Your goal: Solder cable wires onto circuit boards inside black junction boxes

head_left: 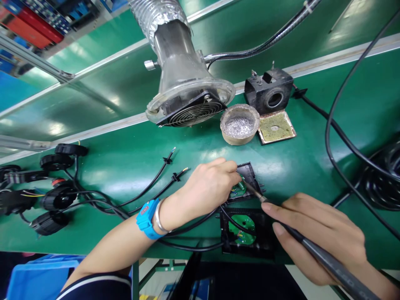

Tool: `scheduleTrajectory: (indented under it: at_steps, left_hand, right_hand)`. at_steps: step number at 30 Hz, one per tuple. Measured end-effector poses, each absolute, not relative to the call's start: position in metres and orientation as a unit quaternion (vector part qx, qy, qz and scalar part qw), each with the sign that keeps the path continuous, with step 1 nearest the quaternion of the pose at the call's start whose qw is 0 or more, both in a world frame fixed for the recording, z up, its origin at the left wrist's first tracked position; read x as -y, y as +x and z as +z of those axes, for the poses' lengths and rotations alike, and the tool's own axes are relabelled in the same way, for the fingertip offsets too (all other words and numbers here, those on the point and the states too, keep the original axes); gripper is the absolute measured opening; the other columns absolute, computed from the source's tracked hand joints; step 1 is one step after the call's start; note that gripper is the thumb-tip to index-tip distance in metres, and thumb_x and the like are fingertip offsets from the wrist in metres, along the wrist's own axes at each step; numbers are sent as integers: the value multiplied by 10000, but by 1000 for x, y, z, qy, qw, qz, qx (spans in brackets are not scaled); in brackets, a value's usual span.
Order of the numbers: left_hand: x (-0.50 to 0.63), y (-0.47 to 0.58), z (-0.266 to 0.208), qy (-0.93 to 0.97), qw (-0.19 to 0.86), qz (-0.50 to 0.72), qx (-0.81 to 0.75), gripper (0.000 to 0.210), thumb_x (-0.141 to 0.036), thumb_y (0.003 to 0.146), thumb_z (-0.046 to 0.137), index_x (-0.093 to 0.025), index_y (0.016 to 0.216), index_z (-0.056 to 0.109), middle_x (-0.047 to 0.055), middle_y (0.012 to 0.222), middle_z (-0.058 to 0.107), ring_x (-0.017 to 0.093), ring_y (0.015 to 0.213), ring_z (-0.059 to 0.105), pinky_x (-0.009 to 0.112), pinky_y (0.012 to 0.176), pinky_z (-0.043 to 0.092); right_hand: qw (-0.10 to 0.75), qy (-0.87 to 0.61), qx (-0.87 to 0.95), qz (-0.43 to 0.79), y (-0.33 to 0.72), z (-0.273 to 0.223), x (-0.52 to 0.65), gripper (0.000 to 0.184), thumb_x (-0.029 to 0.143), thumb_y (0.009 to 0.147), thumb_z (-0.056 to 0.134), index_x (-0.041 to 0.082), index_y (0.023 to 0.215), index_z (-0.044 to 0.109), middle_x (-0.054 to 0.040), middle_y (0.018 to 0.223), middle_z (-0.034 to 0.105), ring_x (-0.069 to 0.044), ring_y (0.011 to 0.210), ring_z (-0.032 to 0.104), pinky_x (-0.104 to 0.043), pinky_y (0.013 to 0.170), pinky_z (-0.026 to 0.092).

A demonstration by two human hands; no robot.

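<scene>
Right hand (325, 237): closed round a dark pen-shaped soldering iron (331, 262). Left hand (211, 183): fingers bunched, hold hidden, partly masking a green circuit board (239, 191). Beneath both, glossy green bench (193, 141); beyond the grip, beige silver-flecked bowl (238, 140), grey conical hood (178, 60), distant red container (39, 27).

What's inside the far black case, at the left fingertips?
Part of a green circuit board shows inside the black case, with the soldering iron's tip over it. The left hand hides the left part; beneath the board can't be seen.
</scene>
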State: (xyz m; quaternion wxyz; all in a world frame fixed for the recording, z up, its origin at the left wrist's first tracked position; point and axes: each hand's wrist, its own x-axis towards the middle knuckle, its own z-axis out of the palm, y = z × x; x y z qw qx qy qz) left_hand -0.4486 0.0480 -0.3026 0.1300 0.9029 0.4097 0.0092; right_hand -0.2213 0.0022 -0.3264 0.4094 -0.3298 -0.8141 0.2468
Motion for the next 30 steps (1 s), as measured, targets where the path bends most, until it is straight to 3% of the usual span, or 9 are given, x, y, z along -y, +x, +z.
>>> scheduleTrajectory:
  at_steps: [17, 23, 30]
  left_hand:
    - [-49, -448, -303, 899, 130, -14, -419, 237, -141, 912, 464, -192, 903, 695, 19, 854, 596, 147, 771, 517, 271, 640, 414]
    - [-49, -446, -303, 899, 127, -17, -420, 234, -122, 891, 480, -195, 917, 701, 24, 861, 599, 163, 785, 529, 284, 659, 437]
    - [-48, -449, -296, 890, 146, -16, -432, 258, -120, 883, 463, -172, 973, 699, 51, 876, 614, 181, 817, 577, 308, 709, 488]
  right_hand:
    - [454, -357, 775, 257, -209, -324, 7, 454, 20, 751, 567, 178, 1170, 645, -51, 839, 616, -149, 683, 574, -307, 552, 500]
    - [483, -371, 767, 202, -208, -321, 1, 509, 12, 743, 576, 197, 1214, 635, -57, 860, 618, -161, 685, 571, -318, 536, 479]
    - [466, -413, 777, 89, -176, -298, -6, 588, 29, 742, 624, 315, 1255, 609, -34, 892, 637, -176, 697, 576, -340, 578, 474]
